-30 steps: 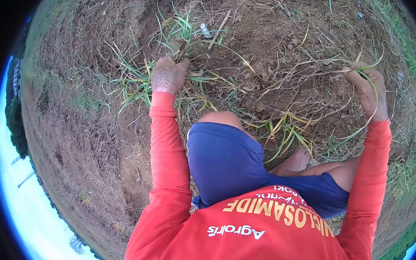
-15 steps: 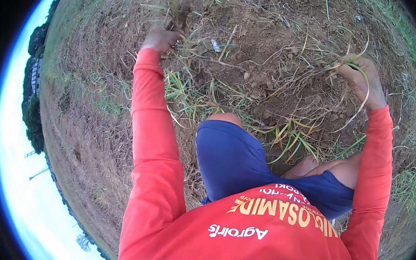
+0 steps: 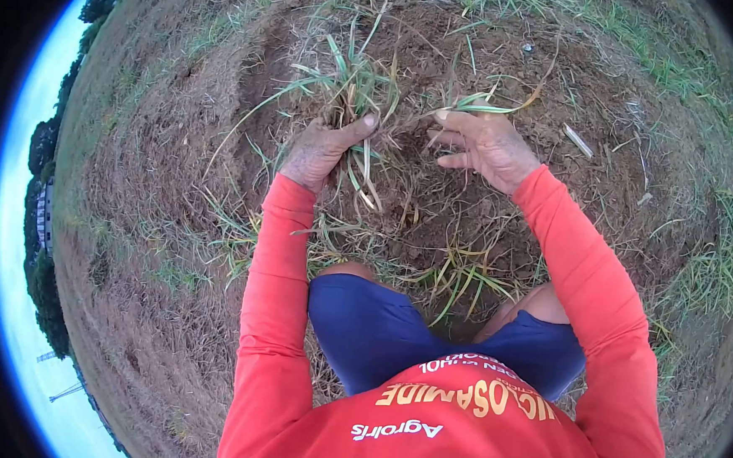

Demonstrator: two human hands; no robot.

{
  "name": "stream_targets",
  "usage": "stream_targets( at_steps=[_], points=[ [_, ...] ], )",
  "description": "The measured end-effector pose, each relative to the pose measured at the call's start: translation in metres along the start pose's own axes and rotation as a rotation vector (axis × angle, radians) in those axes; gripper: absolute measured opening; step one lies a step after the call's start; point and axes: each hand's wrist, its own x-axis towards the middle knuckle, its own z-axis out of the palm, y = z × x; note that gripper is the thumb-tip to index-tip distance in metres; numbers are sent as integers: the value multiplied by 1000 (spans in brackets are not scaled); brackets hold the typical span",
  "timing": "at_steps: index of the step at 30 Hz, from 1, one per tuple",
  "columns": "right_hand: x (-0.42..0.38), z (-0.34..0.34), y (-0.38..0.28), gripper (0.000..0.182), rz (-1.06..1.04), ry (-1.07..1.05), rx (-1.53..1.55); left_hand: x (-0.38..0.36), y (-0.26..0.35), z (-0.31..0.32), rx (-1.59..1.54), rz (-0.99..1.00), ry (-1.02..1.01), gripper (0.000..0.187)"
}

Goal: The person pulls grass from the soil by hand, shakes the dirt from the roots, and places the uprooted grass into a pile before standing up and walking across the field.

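Note:
My left hand (image 3: 325,149) is closed round a clump of green and pale grassy plants (image 3: 354,85), its thumb lying across the stems. The leaves spread up and to the left, and cut-looking pale stems hang below the thumb. To the right, my right hand (image 3: 485,144) pinches a few thin green and brown leaves (image 3: 508,109) between thumb and index finger, while its other fingers are apart. Bare brown soil (image 3: 418,203) with dry roots lies between and below the hands.
A leafy plant tuft (image 3: 464,277) stands in front of my knees. Dry straw and weeds cover the ground around. A pale stick-like piece (image 3: 577,141) lies at the right. Trees (image 3: 44,285) and a building (image 3: 44,218) show at the far left.
My right hand has moved left, close to my left hand. My left hand has shifted right and down and now holds a leafy clump. The view has turned slightly.

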Motion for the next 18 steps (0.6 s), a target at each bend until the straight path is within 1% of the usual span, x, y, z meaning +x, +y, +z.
stream_targets(
  at_steps=[1,3,4,5,6,7,8,9,10,11,13,15,16,18],
  points=[
    [-4,10,6,33,-2,-10,78,2,4,21,56,-10,-32,42],
    [6,13,18,38,-159,-8,19,4,16,54,712,202,-408,44],
    [15,17,28,41,-214,-14,-3,18,2,43,712,379,-476,45],
    [26,-4,27,33,-86,42,-78,23,-16,29,712,550,-537,46],
    [34,-19,22,24,-67,163,-100,5,-10,15,441,310,-401,51],
    [42,-44,21,23,-273,119,-143,-7,6,-6,186,102,-251,56],
    [40,-65,5,21,-118,132,-136,-9,-8,-42,250,75,-31,53],
    [46,-92,-4,24,-107,128,-204,-6,-32,-84,315,55,183,52],
    [48,-107,-8,27,-135,200,-275,-5,-62,-124,629,-3,273,50],
    [50,-125,-5,28,-153,201,-284,-8,-95,-150,941,-65,353,49],
    [54,-151,0,29,-197,212,-308,-19,-150,-160,1164,-326,352,48],
    [46,-136,-1,30,-96,224,-372,-33,-174,-136,1229,-564,299,48],
    [45,-131,-3,31,-50,232,-405,-41,-181,-134,1168,-521,300,48],
    [58,-152,9,35,-73,100,-438,-49,-191,-128,1045,-430,294,47]
  ],
)
